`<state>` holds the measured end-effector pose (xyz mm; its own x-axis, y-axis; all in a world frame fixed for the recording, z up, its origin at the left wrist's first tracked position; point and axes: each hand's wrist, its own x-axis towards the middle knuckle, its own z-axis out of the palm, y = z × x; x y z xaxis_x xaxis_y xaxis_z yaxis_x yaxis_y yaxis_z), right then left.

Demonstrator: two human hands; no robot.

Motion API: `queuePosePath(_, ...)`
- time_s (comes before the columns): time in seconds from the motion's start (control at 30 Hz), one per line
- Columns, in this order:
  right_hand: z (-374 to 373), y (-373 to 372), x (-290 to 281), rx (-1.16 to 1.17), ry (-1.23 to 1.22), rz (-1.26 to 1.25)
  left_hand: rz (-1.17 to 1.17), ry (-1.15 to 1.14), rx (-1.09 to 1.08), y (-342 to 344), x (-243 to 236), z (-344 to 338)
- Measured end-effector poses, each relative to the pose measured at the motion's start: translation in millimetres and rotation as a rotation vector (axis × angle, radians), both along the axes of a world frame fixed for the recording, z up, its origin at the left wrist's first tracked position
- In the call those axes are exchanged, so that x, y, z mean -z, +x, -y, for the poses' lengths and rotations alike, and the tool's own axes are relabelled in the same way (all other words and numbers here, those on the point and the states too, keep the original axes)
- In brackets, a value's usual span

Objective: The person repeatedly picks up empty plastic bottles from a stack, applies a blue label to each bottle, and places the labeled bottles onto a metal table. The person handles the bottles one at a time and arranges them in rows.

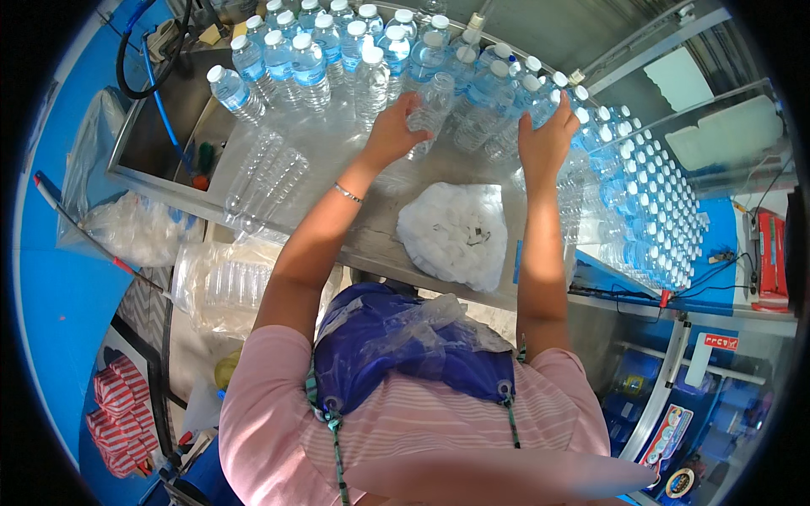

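My left hand point(392, 133) is closed around a clear, uncapped plastic bottle point(436, 103), tilted over the metal table. Thumb and fingers of my right hand point(550, 139) are on either side of a white-capped water bottle point(540, 107) in the row at the right; the hand partly hides it. Between my forearms lies a clear bag of white caps point(456, 232). Capped, blue-labelled bottles point(310, 72) stand along the table's back. Two clear bottles point(266, 177) lie on their sides left of my left forearm.
A metal sink point(160, 139) with a blue hose is at the left. Bagged empty bottles point(228, 282) lie below the table's left edge. Many white-capped bottles point(645, 202) fill the right side, near a red device point(769, 257) with cables. A blue apron point(405, 354) covers my front.
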<state>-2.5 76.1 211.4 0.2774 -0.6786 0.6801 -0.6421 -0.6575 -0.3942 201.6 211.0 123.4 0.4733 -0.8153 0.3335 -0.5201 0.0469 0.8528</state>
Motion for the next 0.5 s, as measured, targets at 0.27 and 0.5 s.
queuePosePath(0.27, 7.2, -21.5, 15.2, -0.079, 0.166, -0.099, 0.048, -0.027, -0.090, -10.6, 32.9, 31.0)
queuePosePath(0.5, -63.5, -116.7, -31.8, -0.128, 0.252, -0.018, -0.003, -0.020, -0.120, -13.7, 33.7, 31.3)
